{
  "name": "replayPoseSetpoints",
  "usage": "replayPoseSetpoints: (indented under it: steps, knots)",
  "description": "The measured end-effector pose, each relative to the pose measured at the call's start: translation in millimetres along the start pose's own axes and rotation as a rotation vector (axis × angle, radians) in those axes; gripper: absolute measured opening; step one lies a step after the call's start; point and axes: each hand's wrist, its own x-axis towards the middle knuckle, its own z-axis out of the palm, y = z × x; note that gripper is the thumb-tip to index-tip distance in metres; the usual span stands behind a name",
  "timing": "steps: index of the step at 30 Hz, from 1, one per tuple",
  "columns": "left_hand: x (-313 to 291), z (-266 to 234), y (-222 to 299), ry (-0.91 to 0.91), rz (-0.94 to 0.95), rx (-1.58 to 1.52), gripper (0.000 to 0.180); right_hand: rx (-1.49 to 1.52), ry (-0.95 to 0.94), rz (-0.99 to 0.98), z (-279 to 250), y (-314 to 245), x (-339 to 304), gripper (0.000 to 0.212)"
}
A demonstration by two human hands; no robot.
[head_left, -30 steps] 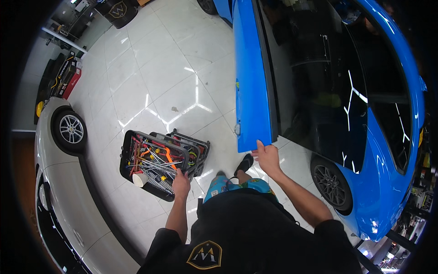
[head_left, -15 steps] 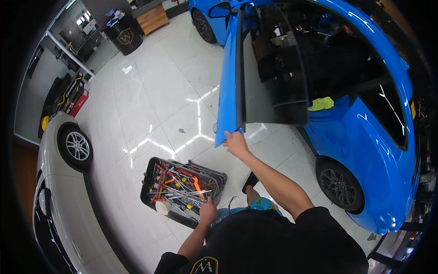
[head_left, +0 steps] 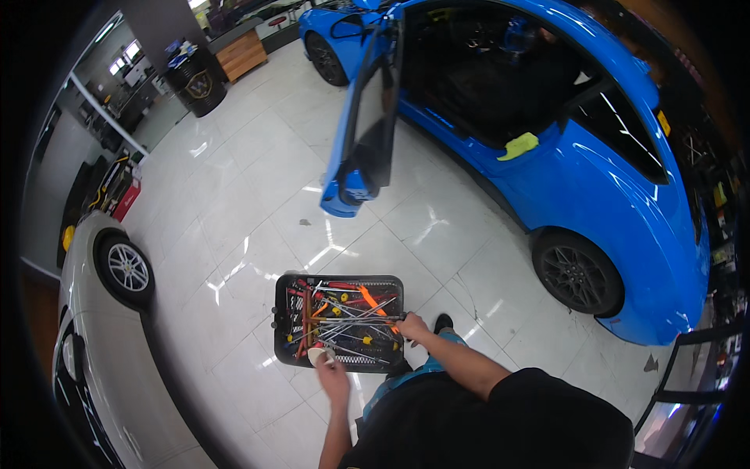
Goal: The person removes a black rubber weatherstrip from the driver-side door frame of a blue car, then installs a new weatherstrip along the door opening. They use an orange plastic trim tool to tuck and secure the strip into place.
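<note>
- Glossy white tiled workshop floor [head_left: 234, 211], blue car [head_left: 594, 164] at far right with its door [head_left: 367, 125] swung wide, white car [head_left: 94, 328] along the left edge, dark barrel [head_left: 199, 82] at the far left.
- Black tool tray [head_left: 338, 321] low in the middle, just ahead of the body, packed with red, orange and yellow-handled tools; long side running left to right.
- Right hand [head_left: 412, 327] at the tray's right edge, fingers curled at that rim and the ends of the long metal tools; cannot tell whether closed on the rim or on a tool.
- Left hand [head_left: 331, 375] at the tray's near edge, beside a pale round object [head_left: 318, 356] at the near left corner; grip cannot be made out.
- Long metal tools lying mostly left to right, tips toward the right hand, so nearer to it than to the left.
- Against half a second ago: right hand off the blue door's edge and down at the tray; left hand near the same near edge; door now farther away and higher in view; tray closer to centre.
</note>
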Motion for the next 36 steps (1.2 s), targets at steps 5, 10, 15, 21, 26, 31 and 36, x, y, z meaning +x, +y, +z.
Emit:
replayPoseSetpoints:
  steps: [5,10,15,21,26,31,36]
  knots:
    - [42.8,-45.8,-92.7,0.229,-0.438,-0.061,0.053,0.04,0.171,-0.078,-7.4,17.2,9.1,0.041]
    - [59.5,-17.9,-100.7,-0.106,-0.764,-0.614,0.066,-0.018,0.233,-0.108,-62.2,31.7,-5.4,0.044]
    - [27.7,21.9,-28.6,-0.488,-0.708,-0.342,0.083,-0.08,0.35,-0.005,-120.3,71.9,-17.4,0.048]
    - [3.8,92.3,30.2,-0.758,-0.608,-0.13,0.098,-0.01,0.478,0.124,-219.6,146.1,-28.3,0.045]
    - [59.7,128.3,95.6,-0.593,-0.14,0.115,0.086,0.036,0.706,0.191,-282.2,248.3,-37.3,0.042]
    - [218.4,87.0,185.8,-0.091,0.226,0.203,0.079,0.155,0.809,0.348,-310.8,326.4,-72.5,0.05]
    - [353.6,60.0,248.3,-0.007,0.585,0.45,0.098,0.238,0.959,0.353,-296.0,427.8,-119.3,0.042]
